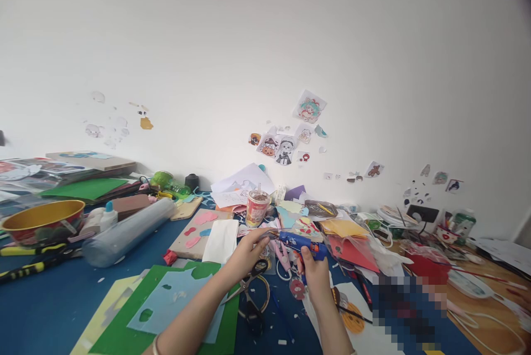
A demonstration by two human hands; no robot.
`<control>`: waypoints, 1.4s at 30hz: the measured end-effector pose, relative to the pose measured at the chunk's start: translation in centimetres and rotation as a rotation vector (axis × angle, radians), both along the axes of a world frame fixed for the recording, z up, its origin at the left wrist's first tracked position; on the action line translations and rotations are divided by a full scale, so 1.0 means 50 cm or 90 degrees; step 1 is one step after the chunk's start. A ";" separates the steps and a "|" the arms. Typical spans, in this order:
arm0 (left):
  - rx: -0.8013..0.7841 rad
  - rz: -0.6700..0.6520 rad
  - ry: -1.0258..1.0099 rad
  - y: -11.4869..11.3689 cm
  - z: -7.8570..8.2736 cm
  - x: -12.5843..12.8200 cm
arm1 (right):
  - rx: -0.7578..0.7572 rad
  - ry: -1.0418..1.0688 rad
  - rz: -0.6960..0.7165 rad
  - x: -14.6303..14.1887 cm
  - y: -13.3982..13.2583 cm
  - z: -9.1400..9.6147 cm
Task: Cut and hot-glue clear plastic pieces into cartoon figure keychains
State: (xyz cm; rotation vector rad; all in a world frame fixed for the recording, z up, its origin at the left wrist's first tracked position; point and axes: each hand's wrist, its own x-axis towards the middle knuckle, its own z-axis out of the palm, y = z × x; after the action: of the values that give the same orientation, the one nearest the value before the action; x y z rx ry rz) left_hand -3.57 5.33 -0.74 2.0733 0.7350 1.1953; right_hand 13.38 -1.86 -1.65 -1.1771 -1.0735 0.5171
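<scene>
My right hand [315, 273] is wrapped round the handle of a blue hot glue gun [295, 241], which points left. My left hand [252, 252] is closed by the nozzle, fingertips pressed together; whatever they pinch is too small to make out. Below my left hand, black-handled scissors [254, 311] lie over a ring-shaped roll. Left of them, a light blue sheet [176, 299] with cut-out holes rests on a green sheet [124, 319]. Just beyond the hands stands a drink cup [257, 208] with a red label and a straw.
A board with pink and blue cut shapes [194, 233] lies left of the cup. Farther left are a clear rolled plastic tube [128, 233] and a gold-lined bowl [43, 217]. Coloured paper [352, 250] and a red pouch [429, 266] crowd the right. Stickers [286, 149] dot the wall.
</scene>
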 end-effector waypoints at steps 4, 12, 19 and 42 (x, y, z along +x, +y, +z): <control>0.004 -0.020 0.004 0.000 0.003 -0.001 | 0.004 -0.014 -0.005 0.004 0.001 -0.003; -0.006 -0.014 -0.012 -0.001 0.005 -0.001 | 0.011 -0.036 -0.029 0.007 0.001 -0.004; -0.014 -0.006 -0.009 0.001 0.004 -0.001 | -0.007 -0.018 -0.049 -0.007 -0.012 0.022; -0.006 -0.003 -0.006 0.002 0.006 -0.005 | -0.017 -0.001 -0.093 0.007 -0.001 0.009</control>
State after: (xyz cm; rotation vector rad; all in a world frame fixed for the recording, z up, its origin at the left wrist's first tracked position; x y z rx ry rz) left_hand -3.83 5.45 -0.46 2.0589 0.7289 1.1963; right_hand 13.73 -1.91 -1.21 -1.2690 -0.9757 0.4184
